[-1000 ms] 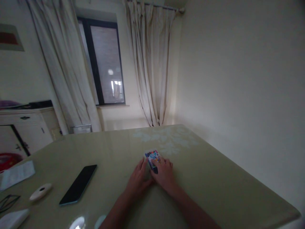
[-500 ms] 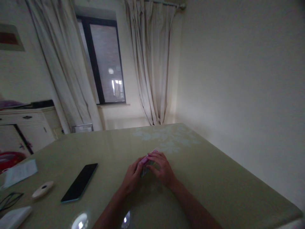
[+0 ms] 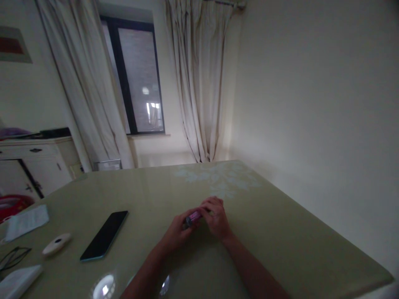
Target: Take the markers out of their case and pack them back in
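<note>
Above the table's middle, my left hand [image 3: 178,230] is closed around the near left end of a small pink and dark block-like object [image 3: 193,217]. My right hand [image 3: 215,219] is closed over its far right end, fingers bent across it. Fingers cover much of the object, and the dim light hides its exact kind. Both forearms reach in from the bottom edge. To the left of my left hand lies a black phone [image 3: 105,236], screen up, on the greenish table [image 3: 268,232].
At the table's left are an oval white device [image 3: 56,244], dark-framed glasses [image 3: 14,258], a white case [image 3: 20,281] and a pale blue face mask [image 3: 28,222]. A red basin [image 3: 15,204] stands beyond that edge. A plain wall [image 3: 318,124] borders the right side.
My right hand has closed more tightly over the far end of the pink object. The object now shows mostly its near end; my left hand has turned slightly around it.
</note>
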